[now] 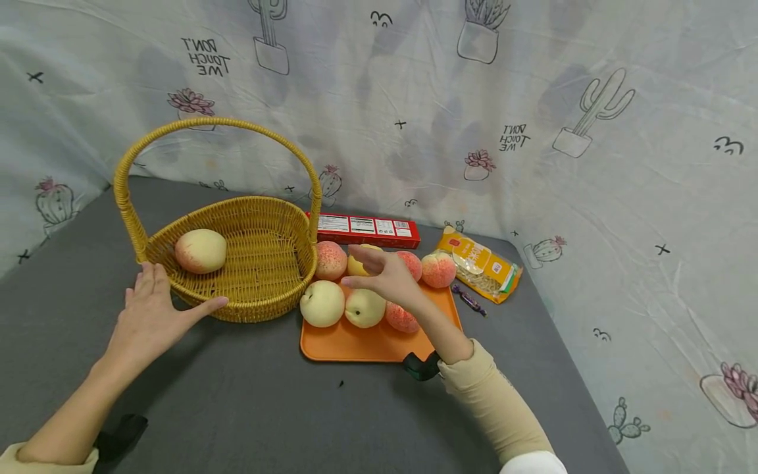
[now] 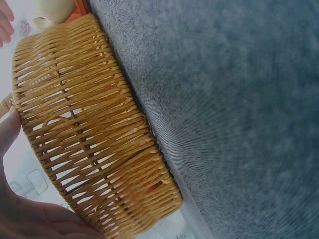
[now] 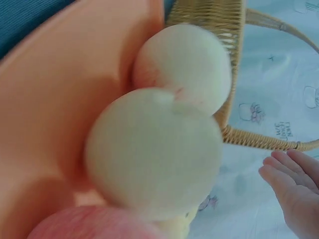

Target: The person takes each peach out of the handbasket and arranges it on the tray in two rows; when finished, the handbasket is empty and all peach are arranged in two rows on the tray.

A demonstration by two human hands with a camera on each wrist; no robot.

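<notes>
My left hand (image 1: 145,319) is at the near left side of a yellow wicker basket (image 1: 254,311), thumb spread away from straight fingers; in the left wrist view the thumb (image 2: 9,129) touches the woven wall. One pale peach with a red blush (image 1: 201,251) lies inside the basket. Over an orange tray (image 1: 355,347) hovers my right hand (image 1: 391,280), fingers and thumb apart, holding nothing. Several peaches sit on that tray, among them a pale one (image 1: 322,303) beside the basket and another (image 1: 365,308) below the hand. The hand partly hides a yellowish peach (image 1: 358,261) behind it.
Behind the tray lies a long red box (image 1: 367,230). To its right are an orange-yellow food packet (image 1: 482,263) and a small purple-wrapped candy (image 1: 470,300). The basket's tall handle (image 1: 219,122) arches above it. A printed curtain (image 1: 379,118) hangs behind the grey tabletop (image 1: 266,395).
</notes>
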